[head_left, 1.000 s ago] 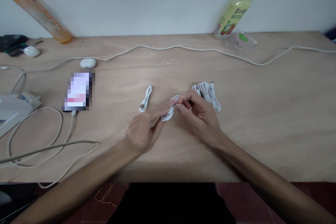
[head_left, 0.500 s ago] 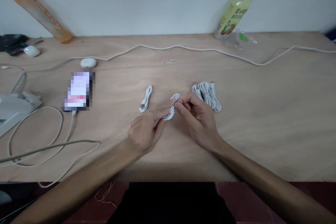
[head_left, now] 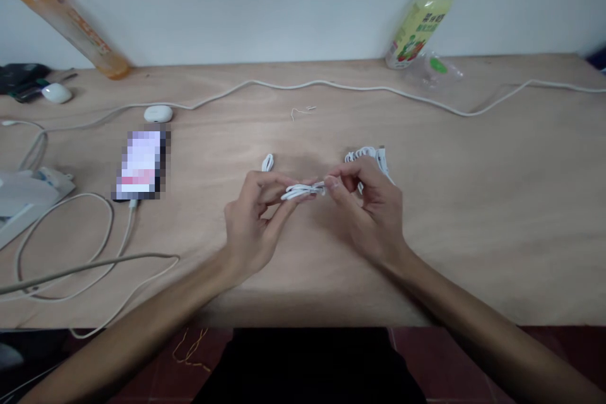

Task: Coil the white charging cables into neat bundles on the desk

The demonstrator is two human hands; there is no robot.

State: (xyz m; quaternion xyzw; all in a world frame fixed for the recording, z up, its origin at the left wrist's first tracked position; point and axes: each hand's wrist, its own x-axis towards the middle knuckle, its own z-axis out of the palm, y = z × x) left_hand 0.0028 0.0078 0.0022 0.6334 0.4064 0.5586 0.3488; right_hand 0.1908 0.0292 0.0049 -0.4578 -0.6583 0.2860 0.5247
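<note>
A small white cable bundle [head_left: 297, 190] is held between two bare hands, above the near middle of a wooden table [head_left: 497, 221]. The left hand [head_left: 250, 218] grips it between thumb and fingers, the thumb beneath and the fingers along its far side. The right hand [head_left: 376, 208] pinches with thumb and forefinger at the bundle's right end; we cannot make out exactly what lies between those fingertips.

We judge the step in hand to be fine fingertip work where the loops are gathered, and the next move, as we read it, calls for a steady left grip while the right fingers work at that narrow spot. The bundle looks slim and smooth, its loops lying side by side, fanning a little to the left and drawn together to the right. Its plugs we cannot pick out.

Just beyond the left fingers we see a looped white cable [head_left: 267, 163], partly hidden; behind the right hand lies a larger white coil [head_left: 367, 153]. Farther back rest some thin white scraps [head_left: 302, 113] and a long white cord [head_left: 288, 84], with a bottle with a yellow-green label [head_left: 421, 25] near the wall.
</note>
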